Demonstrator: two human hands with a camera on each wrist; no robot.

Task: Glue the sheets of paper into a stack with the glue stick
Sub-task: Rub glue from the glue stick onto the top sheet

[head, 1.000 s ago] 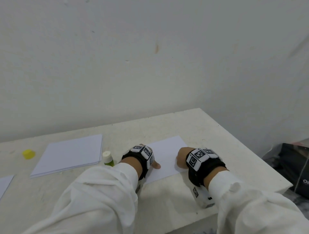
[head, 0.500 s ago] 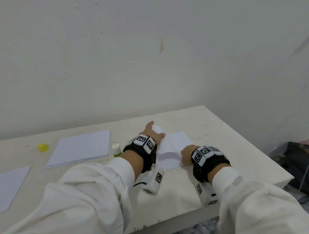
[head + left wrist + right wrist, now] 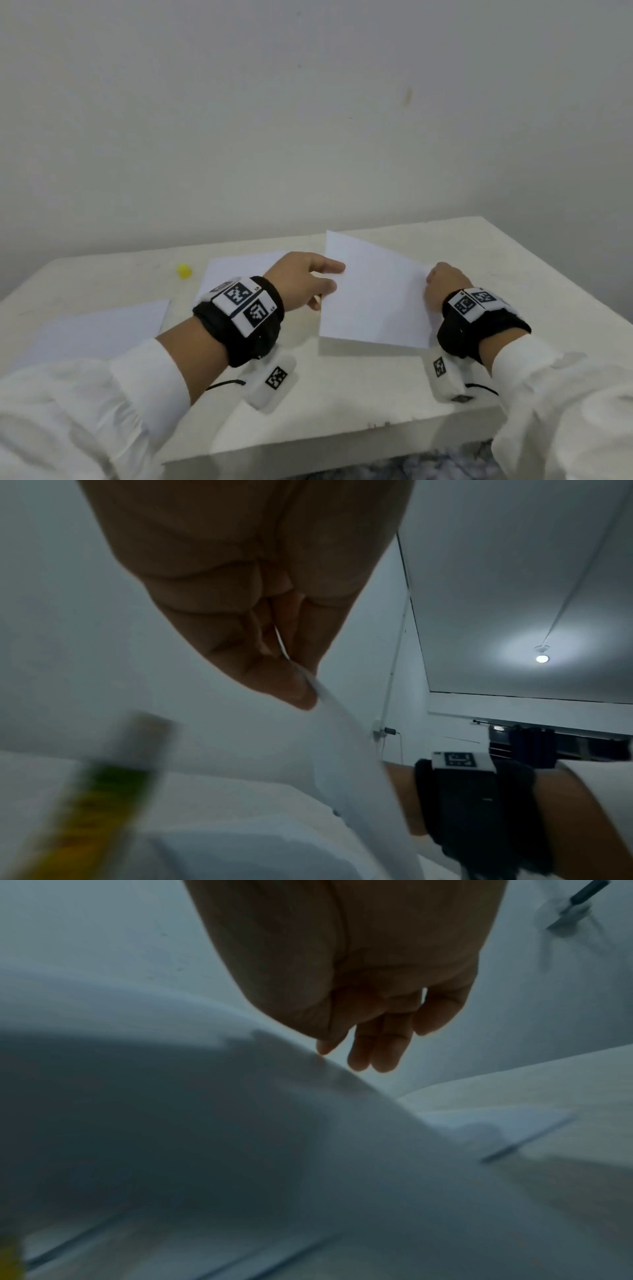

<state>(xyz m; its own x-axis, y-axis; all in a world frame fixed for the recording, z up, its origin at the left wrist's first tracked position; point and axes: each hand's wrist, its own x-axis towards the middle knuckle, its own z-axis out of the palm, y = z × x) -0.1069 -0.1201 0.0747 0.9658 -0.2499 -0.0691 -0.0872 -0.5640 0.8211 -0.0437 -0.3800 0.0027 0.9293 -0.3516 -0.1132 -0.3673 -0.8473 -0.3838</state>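
A: Item one, the grips. Left hand [image 3: 301, 281]: thumb and fingers pinched on the left edge of the sheet [image 3: 373, 294]; the left wrist view shows the paper edge clamped between them. Right hand [image 3: 443, 284]: at the sheet's right edge, fingers curled; whether they pinch the paper or only steady it I cannot tell, as the right wrist view is blurred there.

B: Item two, the sheet itself?

A: Held between the two hands, lifted off the table [image 3: 342, 394], far corner tilted up toward the wall. Long axis runs hand to hand, roughly left to right.

B: Item three, where it must go?

A: By my reading, the paper stack [image 3: 239, 274] lies to the left, beyond the left hand, flat on the table. The left hand is the nearer. The glue stick [image 3: 103, 791] shows only as a blur low in the left wrist view, close to that wrist; its yellow cap [image 3: 184, 270] sits apart, left of the stack. A single loose sheet [image 3: 113, 325] lies at the near left.

B: Item four, poses?

A: Both forearms extended forward, wrists raised off the table, backs of hands up.
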